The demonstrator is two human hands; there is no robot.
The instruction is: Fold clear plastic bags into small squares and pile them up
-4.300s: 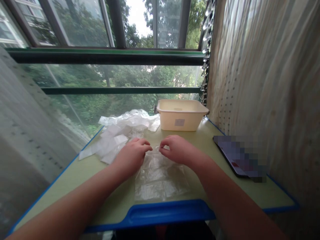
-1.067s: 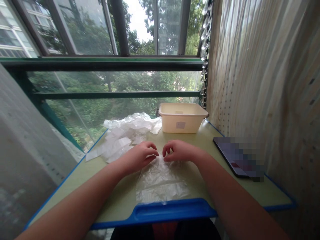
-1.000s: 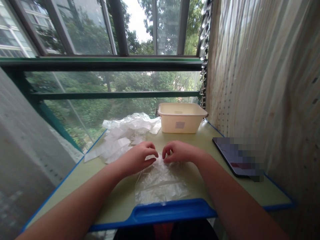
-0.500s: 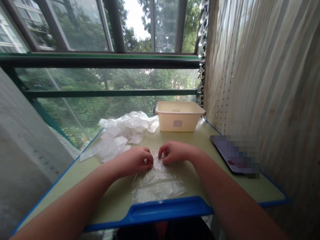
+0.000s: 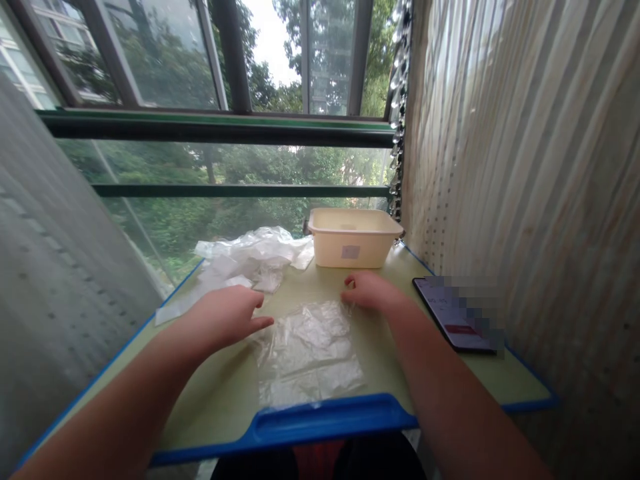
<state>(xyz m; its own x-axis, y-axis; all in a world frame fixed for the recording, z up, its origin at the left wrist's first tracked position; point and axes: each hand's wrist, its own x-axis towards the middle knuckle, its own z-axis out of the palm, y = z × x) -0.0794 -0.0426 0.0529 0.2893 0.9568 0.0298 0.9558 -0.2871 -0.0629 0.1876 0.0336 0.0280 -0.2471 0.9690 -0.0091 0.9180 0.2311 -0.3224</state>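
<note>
Both hands have moved apart since the earlier frame: the left hand [image 5: 215, 320] has drawn off toward the left of the picture, and the right hand [image 5: 375, 292] has shifted up and right. With that, the clear plastic sheet [image 5: 313, 347] between them is uncovered, its wrinkled upper part now in plain sight.

The sheet lies at the centre and lower centre of the frame, creased but spread out on the table [image 5: 210, 410], its near edge against the raised blue rim [image 5: 330, 421]. The left grip is released, thumb and fingers parted, the thumb tip just beside the sheet's upper left side. The right hand's fingers are curled near the sheet's upper right corner; whether they pinch it I cannot tell.

Left of centre, beyond the left hand, sits a loose heap of white and clear plastic [image 5: 250, 252]. The cream tub [image 5: 327, 250] stands upright above the sheet, near the right hand, and the phone [image 5: 450, 323] lies at the right of the frame.
</note>
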